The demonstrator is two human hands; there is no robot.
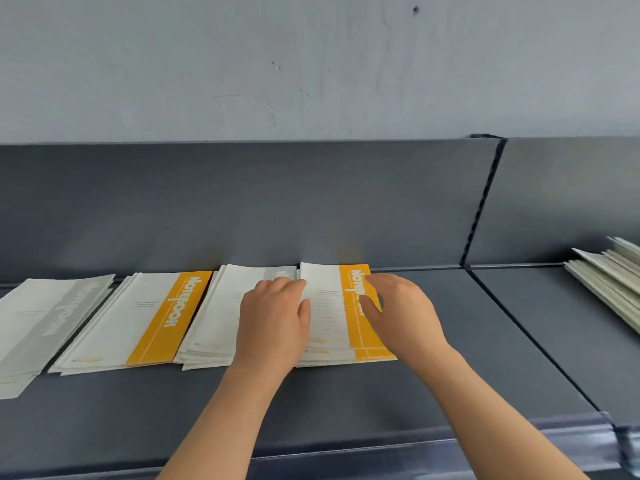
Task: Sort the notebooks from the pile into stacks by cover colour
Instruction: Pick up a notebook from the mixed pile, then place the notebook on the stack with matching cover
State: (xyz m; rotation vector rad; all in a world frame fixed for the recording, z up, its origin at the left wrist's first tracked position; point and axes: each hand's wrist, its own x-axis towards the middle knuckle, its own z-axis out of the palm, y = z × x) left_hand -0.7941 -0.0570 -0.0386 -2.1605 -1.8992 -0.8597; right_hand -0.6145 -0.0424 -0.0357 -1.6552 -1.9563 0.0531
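Observation:
Several stacks of thin notebooks lie in a row on a dark grey shelf [346,403]. From left: a grey-banded stack [45,323], an orange-banded stack [138,320], another grey-banded stack [218,313], and a second orange-banded stack [332,317]. My left hand [273,327] rests flat across the seam between the second grey stack and the right orange stack, thumb on the top orange notebook. My right hand [398,313] lies on that notebook's orange band, fingers spread along its right edge. Neither hand lifts it.
A loose pile of notebooks [613,275] sits on the neighbouring shelf section at the far right, past a vertical seam [481,209]. The shelf's back panel rises behind the stacks; its front lip [485,441] runs along the bottom.

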